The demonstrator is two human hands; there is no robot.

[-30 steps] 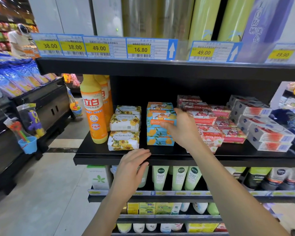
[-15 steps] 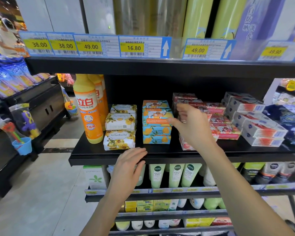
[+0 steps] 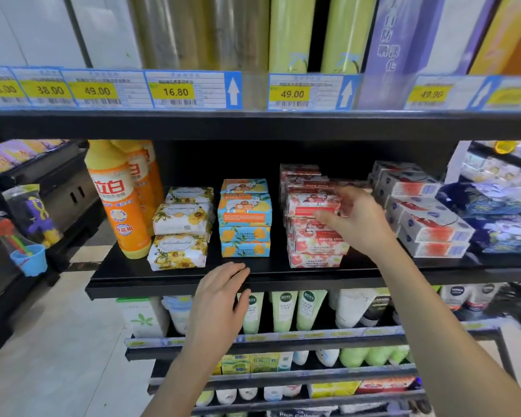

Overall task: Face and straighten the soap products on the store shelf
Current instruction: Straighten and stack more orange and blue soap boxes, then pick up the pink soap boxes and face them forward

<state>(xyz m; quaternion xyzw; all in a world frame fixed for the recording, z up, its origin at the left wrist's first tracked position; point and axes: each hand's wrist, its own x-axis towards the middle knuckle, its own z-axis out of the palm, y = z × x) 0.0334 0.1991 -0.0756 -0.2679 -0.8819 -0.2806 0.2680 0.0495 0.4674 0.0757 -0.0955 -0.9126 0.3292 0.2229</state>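
Right hand (image 3: 355, 224) grips the top red soap box (image 3: 312, 204) of its stack, right of centre on the shelf (image 3: 169, 284), thumb on the front face, probably to square it forward. Left hand (image 3: 220, 299) rests relaxed on the shelf's near edge, seemingly for steadiness.

Shelf (image 3: 169, 284): matt black, smooth. Soap boxes (image 3: 315, 236): printed card, slight sheen. Floral bars (image 3: 178, 251): paper wrap. Orange bottles (image 3: 119, 206): glossy plastic. Price tags (image 3: 172, 91): paper behind clear plastic.
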